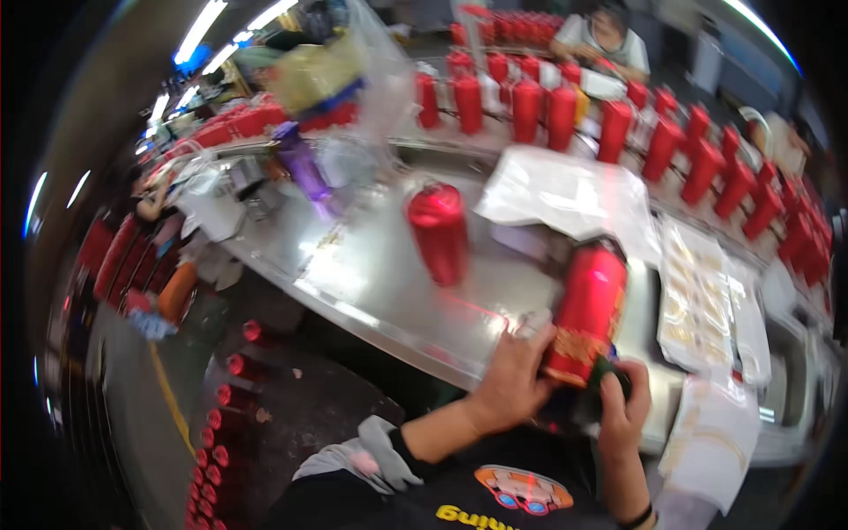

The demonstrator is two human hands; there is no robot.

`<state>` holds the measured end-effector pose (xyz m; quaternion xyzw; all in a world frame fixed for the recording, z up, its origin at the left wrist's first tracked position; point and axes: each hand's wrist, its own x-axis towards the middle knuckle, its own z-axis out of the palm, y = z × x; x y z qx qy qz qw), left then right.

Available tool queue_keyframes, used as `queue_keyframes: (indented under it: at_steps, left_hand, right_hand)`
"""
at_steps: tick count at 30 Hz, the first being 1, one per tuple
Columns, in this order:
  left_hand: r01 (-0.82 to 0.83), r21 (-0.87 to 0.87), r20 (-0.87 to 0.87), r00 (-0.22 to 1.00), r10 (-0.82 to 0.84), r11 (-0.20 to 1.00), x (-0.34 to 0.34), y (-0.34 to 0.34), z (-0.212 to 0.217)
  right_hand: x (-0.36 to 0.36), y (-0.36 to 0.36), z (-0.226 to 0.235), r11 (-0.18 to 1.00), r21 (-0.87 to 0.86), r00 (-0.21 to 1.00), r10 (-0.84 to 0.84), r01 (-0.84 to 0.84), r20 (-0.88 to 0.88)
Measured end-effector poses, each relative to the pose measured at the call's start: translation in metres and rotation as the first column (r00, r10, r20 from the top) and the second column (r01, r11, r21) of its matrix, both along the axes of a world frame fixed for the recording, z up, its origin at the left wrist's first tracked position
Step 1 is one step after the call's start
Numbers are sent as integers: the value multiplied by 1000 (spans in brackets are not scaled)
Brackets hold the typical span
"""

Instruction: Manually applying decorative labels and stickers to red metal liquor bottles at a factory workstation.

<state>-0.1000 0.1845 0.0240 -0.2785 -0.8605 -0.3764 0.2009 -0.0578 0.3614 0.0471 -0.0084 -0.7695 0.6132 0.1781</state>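
Observation:
A shiny red bottle [590, 300] with a gold pattern near its lower end lies tilted in front of me, its dark end pointing away. My left hand [512, 378] is closed on its lower left side, with something whitish at the fingertips. My right hand [625, 402] pinches a small dark green piece [609, 375] against the bottle's near end; blur hides what kind of piece it is. Another red bottle [439, 234] stands upright on the metal table [353, 274], apart from both hands.
White sheeting [565, 190] covers a box behind the held bottle. Sheets of gold stickers [696, 296] lie to the right. A purple bottle [302, 163] stands far left. Rows of red bottles [614, 132] line the back; several more stand lower left. A person [605, 44] sits opposite.

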Motion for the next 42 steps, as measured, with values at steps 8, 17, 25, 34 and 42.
queue_keyframes:
  at_steps: [8, 17, 25, 34, 42]
  left_hand:
    - [136, 211, -33, 991, -132, 968, -6, -3, 4]
    - [171, -8, -21, 985, -171, 985, -11, -3, -1]
    - [64, -116, -176, 981, -83, 991, -10, 1, -3]
    - [52, -12, -126, 991, -53, 999, -8, 0, 2]
    - [-7, 48, -92, 996, 12, 999, -8, -7, -7]
  right_hand:
    - [-2, 3, -13, 979, -203, 999, 40, -34, 27]
    - [-2, 2, -14, 971, -227, 997, 68, -72, -23]
    - [-3, 5, -19, 968, -233, 996, 92, -93, -15]
    - [-7, 7, -19, 969, -225, 992, 117, -105, 42]
    - [-8, 4, -18, 966, -224, 991, 131, -129, -9]
